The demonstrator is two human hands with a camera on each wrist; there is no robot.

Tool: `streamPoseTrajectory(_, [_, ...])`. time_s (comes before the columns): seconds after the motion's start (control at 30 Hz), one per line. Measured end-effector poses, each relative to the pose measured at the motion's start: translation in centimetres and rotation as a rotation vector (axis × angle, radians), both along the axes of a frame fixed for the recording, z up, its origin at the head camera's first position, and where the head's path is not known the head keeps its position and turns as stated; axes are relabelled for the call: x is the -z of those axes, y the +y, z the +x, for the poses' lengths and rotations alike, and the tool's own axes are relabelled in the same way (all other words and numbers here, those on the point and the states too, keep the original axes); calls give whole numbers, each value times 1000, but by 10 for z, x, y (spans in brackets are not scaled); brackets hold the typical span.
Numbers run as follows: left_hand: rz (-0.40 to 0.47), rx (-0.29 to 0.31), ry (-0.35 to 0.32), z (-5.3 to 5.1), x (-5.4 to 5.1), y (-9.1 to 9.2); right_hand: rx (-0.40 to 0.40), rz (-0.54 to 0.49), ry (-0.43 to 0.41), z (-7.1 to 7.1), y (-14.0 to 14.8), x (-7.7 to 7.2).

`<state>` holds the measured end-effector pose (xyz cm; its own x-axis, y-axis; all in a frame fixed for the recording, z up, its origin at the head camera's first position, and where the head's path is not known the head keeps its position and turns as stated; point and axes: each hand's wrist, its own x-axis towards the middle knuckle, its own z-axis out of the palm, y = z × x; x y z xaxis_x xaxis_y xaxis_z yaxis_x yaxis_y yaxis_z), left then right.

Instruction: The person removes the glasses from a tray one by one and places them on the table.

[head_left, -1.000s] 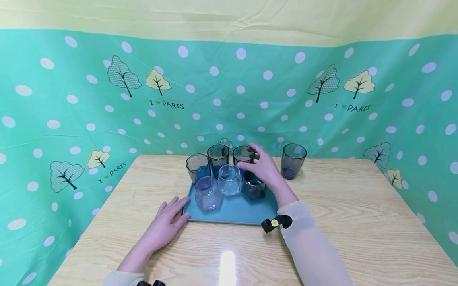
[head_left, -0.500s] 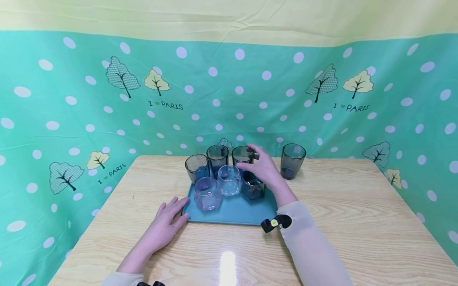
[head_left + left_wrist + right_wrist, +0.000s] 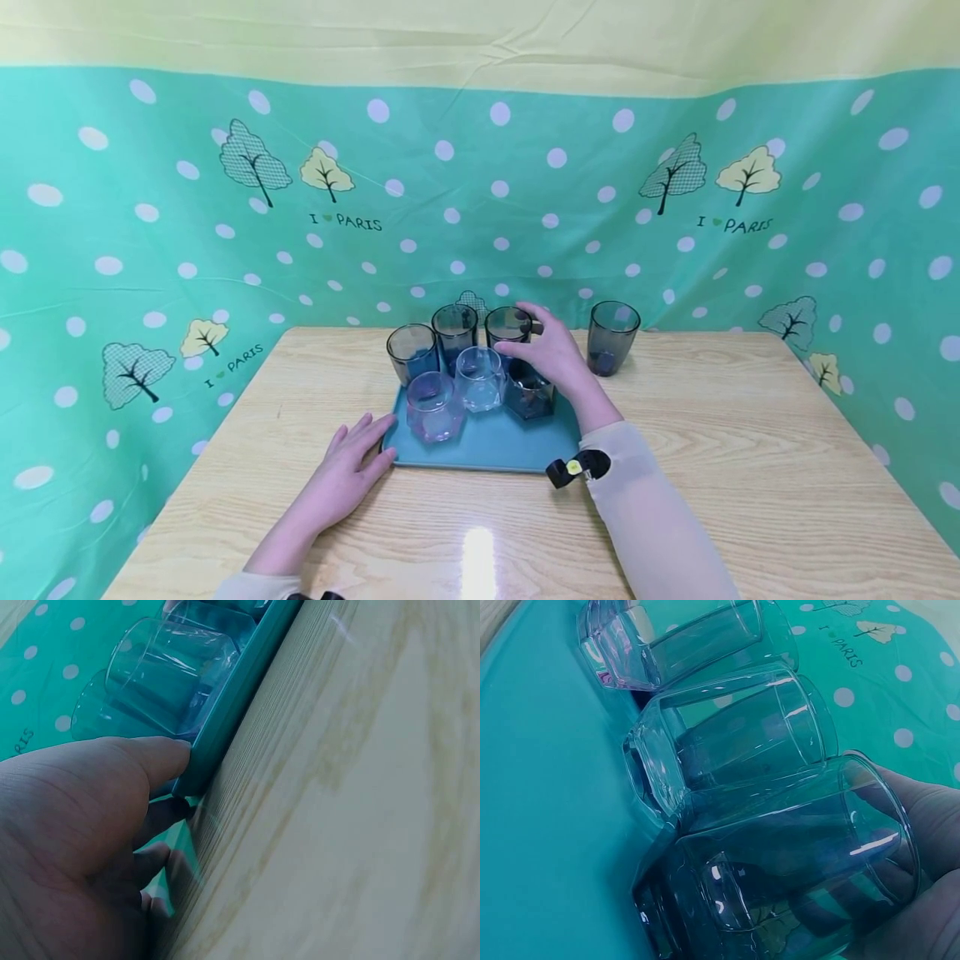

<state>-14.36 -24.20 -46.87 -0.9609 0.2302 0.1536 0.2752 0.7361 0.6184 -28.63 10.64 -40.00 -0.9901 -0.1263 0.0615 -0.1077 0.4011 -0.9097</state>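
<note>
My left hand [image 3: 351, 467] rests on the table at the near left corner of a blue tray [image 3: 480, 452]. Its fingers are extended; in the left wrist view the thumb touches the tray edge [image 3: 238, 697]. My right hand [image 3: 553, 350] reaches over a short dark glass [image 3: 531, 400] and holds a tall grey glass [image 3: 504, 321] at the back right of the tray, thumb in front and fingers on the far side. The right wrist view shows that hand [image 3: 930, 847] partly through the dark glass [image 3: 757, 877]. A clear glass [image 3: 480, 387] and a pinkish glass [image 3: 435, 417] stand to its left.
Two more tall grey glasses, one at the left [image 3: 414, 354] and one in the middle [image 3: 455, 333], stand along the tray's back. Another tall grey glass [image 3: 611, 342] stands on the wooden table [image 3: 750, 433] to the right. A green patterned curtain [image 3: 480, 200] hangs behind.
</note>
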Motion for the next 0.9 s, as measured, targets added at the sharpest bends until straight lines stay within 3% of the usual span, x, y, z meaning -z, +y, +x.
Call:
streamPoseTrajectory(0.5, [3, -2, -5, 1, 1, -1, 33, -6, 21, -1, -1, 1])
streamPoseTrajectory(0.9, [0, 1, 0, 0, -1, 0, 76, -13, 26, 3, 4, -11])
